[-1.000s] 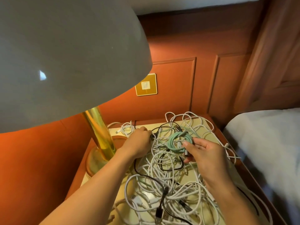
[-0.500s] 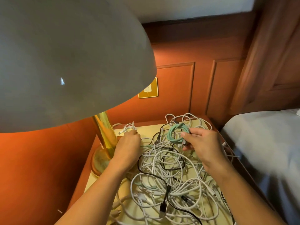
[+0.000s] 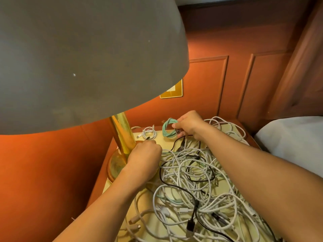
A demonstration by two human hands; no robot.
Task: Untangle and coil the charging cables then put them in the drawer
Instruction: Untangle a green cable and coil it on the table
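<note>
Lamp stem (image 3: 122, 135) stands at the left rear of the worktop (image 3: 160, 135); the left hand (image 3: 145, 154) lies just beside its base at the edge of the tangle, fingers curled under the palm; whether they pinch a strand cannot be told. Behind this hand lies a small white coil (image 3: 148, 133), already wound and apart from the mass. To its right the green coil (image 3: 168, 128) is held upright above the rear of the worktop, pinched at its right side by the right hand (image 3: 189, 124), which also appears to trap a dark plug end. The tangle of cables (image 3: 201, 180), white, black and some green, covers most of the near and right worktop; the bed (image 3: 288, 140) adjoins on the right. The drawer is not in view. Step in hand, by judgement: placing a finished coil aside; the task is at an early stage. Next move calls for setting the green coil down beside the white coil without loosening its turns; then isolate one strand by its free plug.
</note>
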